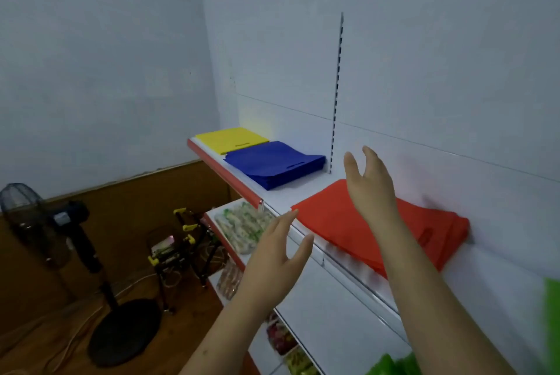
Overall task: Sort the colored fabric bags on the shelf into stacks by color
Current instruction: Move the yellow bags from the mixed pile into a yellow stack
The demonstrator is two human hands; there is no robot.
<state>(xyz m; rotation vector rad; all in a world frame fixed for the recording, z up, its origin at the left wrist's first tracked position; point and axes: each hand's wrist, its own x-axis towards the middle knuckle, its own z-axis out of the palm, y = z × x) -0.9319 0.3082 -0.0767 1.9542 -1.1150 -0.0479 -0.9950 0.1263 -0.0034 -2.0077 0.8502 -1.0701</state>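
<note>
Both hands empty, fingers loose/spread: left hand (277, 256) mid-frame in front of the shelf (306, 193) edge, right hand (371, 183) raised over the red stack (357, 223), prob not touching, can't confirm. Red stack sits centre-right on shelf, edges a bit fanned. Blue stack (274, 164) and yellow stack (231, 139) further left toward upper-centre, well apart from each other's colours. Blurry green bags (550, 314) at lower-right edge, look unsorted. Imo next: square up red w/ flat palms from both sides, don't drag top layer. Then grab green, place in bare shelf spot right of red, handles aligned same way.
</note>
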